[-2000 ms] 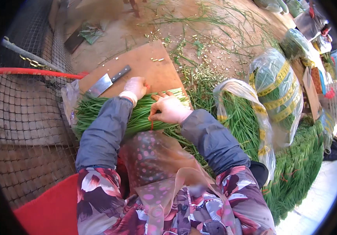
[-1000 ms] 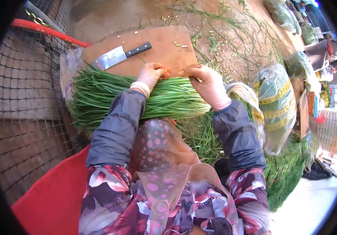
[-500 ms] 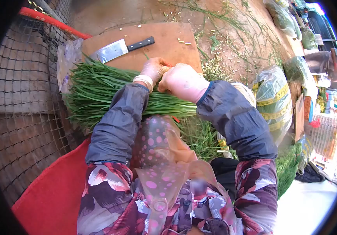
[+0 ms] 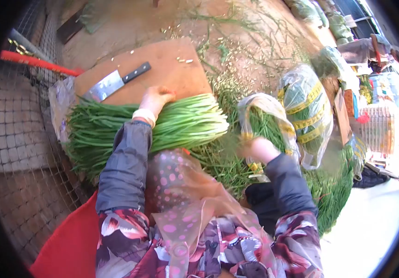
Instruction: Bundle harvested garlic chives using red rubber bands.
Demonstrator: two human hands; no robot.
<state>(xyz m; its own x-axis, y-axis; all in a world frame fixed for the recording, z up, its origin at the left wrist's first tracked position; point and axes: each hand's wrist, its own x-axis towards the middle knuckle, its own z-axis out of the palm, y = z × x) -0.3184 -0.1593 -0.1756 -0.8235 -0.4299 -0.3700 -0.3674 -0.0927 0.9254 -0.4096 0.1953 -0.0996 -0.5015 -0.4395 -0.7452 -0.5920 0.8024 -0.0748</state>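
A thick bunch of garlic chives (image 4: 190, 119) lies across the near side of a brown board, pale stem ends to the right and dark leaves to the left. My left hand (image 4: 155, 101) is closed over the far edge of the bunch, with an orange-red bit at its fingertips. Another red bit (image 4: 185, 151) shows at the bunch's near edge. My right hand (image 4: 260, 149), smeared by motion, is right of the bunch, beside an open plastic bag (image 4: 248, 104) of greens. Its fingers cannot be made out.
On the board (image 4: 171, 60) lies a cleaver (image 4: 111, 83) with a black handle. Loose green trimmings (image 4: 227, 162) cover the ground by the bunch. A wrapped bag with yellow tape (image 4: 307, 109) stands at right. Netting (image 4: 23, 125) and a red bar (image 4: 39, 62) are at left.
My right hand has left the bunch and moved right and nearer me, beside the open bag. My left hand stays on the bunch. The view has shifted, so the board appears lower and further left.
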